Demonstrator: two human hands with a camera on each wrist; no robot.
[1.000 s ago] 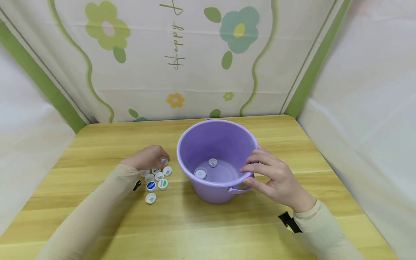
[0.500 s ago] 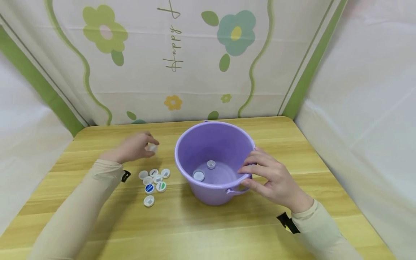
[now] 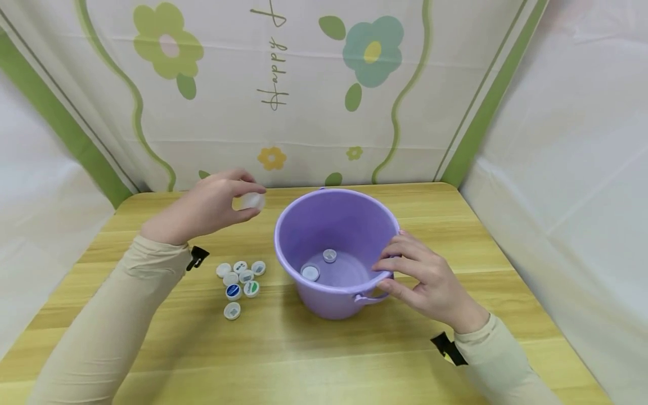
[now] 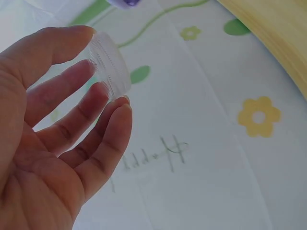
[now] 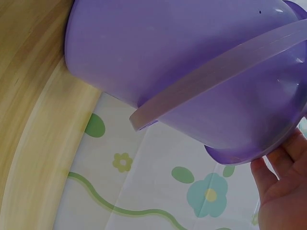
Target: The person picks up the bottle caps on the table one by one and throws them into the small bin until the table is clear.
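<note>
My left hand (image 3: 202, 205) is raised above the table, left of a purple bucket (image 3: 329, 302). Between thumb and fingertips it pinches a translucent whitish bottle cap (image 4: 111, 66) with a ribbed edge. My right hand (image 3: 430, 277) grips the bucket's rim on the near right, fingers over the edge and thumb on the outside. Inside the bucket lie a larger white cap (image 3: 310, 273) and a smaller cap (image 3: 329, 256). In the right wrist view, fingertips (image 5: 261, 172) meet the bucket's rim, and its handle (image 5: 220, 72) hangs along the side.
Left of the bucket, several caps lie grouped on the wooden table (image 3: 314, 360), among them a blue-topped cap (image 3: 233, 291) and a green-and-white cap (image 3: 251, 288). One white cap (image 3: 232, 311) lies a little nearer. A flower-printed cloth (image 3: 314, 124) hangs behind the table.
My left hand has lifted the cap from the group, swinging away to the back left, then rising and coming back rightward. My right hand has stayed on the bucket rim.
</note>
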